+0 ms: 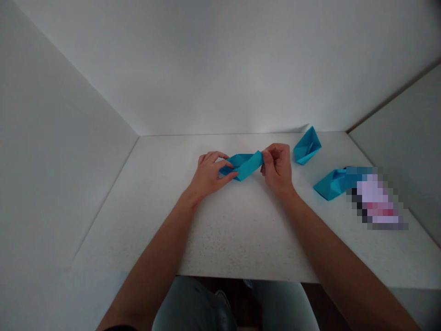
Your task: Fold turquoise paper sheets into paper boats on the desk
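Observation:
A folded blue paper boat is held between my two hands, low over the middle of the white table. My left hand grips its left end, the thumb along the near side and the fingers at the far side. At the right end, the thumb and fingers of my right hand pinch the paper tip. The paper inside my right fist is hidden. Beyond my right hand stands a second blue paper boat, tilted near the back wall. Another blue folded paper boat lies farther right.
A blurred-out pinkish object lies at the right, touching or overlapping the nearest folded boat. White walls close off the back and both sides. The white table ends just above my knees.

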`<action>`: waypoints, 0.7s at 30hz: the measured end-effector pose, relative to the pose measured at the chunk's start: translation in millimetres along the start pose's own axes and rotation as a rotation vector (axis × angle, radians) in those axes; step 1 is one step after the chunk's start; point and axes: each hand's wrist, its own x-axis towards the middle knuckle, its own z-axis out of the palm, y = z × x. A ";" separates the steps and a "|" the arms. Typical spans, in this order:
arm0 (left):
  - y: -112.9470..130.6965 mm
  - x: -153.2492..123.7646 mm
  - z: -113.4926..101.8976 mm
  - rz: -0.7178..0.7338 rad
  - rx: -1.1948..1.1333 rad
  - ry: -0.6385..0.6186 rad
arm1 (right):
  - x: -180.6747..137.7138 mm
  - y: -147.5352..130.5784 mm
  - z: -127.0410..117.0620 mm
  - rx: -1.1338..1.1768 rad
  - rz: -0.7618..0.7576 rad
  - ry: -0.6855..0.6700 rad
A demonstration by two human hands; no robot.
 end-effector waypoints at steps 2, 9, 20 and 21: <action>0.4 1.1 -1.8 0.009 0.010 0.007 | -1.2 0.8 -0.8 0.030 -0.021 -0.044; 1.4 0.9 -3.7 0.024 -0.029 0.064 | 0.5 -5.5 -8.6 -0.007 -0.105 -0.171; -3.8 -1.1 5.7 -0.067 -0.059 -0.021 | 4.5 -14.0 -10.0 -0.216 -0.326 -0.205; -3.7 -0.6 6.1 -0.050 -0.078 -0.028 | 4.1 -13.0 -9.9 -0.230 -0.333 -0.200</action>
